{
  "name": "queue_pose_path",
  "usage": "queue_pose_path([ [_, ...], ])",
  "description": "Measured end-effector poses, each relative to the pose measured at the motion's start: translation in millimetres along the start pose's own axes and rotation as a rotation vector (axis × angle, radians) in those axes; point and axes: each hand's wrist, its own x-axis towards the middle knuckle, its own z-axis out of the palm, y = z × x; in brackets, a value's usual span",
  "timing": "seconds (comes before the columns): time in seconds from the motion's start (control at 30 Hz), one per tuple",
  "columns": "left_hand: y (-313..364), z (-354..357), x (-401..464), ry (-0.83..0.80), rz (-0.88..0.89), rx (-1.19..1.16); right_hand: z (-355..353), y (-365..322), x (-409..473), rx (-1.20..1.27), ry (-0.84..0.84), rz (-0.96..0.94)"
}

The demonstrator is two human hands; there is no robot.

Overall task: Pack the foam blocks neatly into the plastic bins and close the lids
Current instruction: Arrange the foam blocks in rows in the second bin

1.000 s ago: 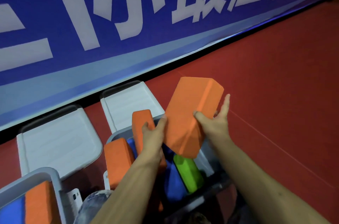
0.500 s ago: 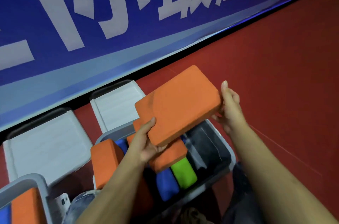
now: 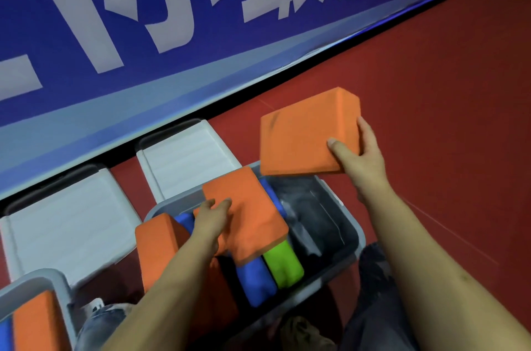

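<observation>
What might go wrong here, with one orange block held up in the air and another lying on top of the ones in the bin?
1. The right hand grips the lifted orange block by one corner only; it could slip.
2. The flat orange block under the left hand lies tilted across the upright blue block and green block. Left so, it may stop the lid from closing on the bin.

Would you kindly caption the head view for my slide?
Right hand lifts one orange block while left hand presses another into the bin.
</observation>
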Motion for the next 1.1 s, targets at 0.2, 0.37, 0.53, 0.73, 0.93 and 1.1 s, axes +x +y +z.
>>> queue_pose_path([
  [0.2, -42, 7, 2, -0.087, -0.327, 0.015, 16, 22, -6, -0.461, -0.072, -0.103],
  [0.37, -61, 9, 3, -0.231, -0.459, 0.009, 36, 61, -6, -0.631, -0.191, -0.146],
  [0.53, -69, 16, 11, -0.289, -0.506, 0.016, 51, 95, -10, -0.698, -0.249, -0.159],
  [0.73, -79, 22, 22, -0.290, -0.538, -0.115, 79, 129, -4, -0.715, -0.274, -0.123],
  [0.93, -94, 25, 39, -0.261, -0.545, -0.197, 105, 160, 16, -0.874, -0.481, 0.131],
  [1.1, -94, 25, 46, -0.272, -0.493, -0.224, 115, 187, 24, -1.098, -0.862, 0.374],
])
